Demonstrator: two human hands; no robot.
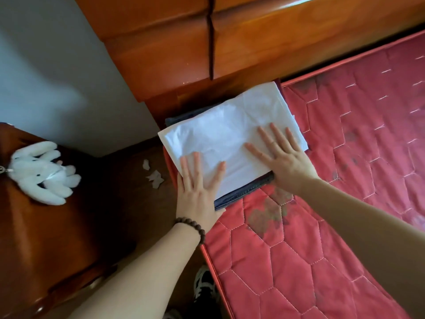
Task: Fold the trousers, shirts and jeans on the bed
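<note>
1. At the corner of the red quilted mattress (322,226), a folded white shirt (230,125) tops a folded dark blue garment (243,191).
2. Left hand (197,192) and right hand (282,155) press flat on the shirt, fingers spread, gripping nothing.

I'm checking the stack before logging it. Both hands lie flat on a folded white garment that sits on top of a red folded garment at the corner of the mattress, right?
Not quite. In the head view the left hand and right hand lie flat on the folded white garment, but the garment under it is dark navy, not red. Red is the mattress.
</note>
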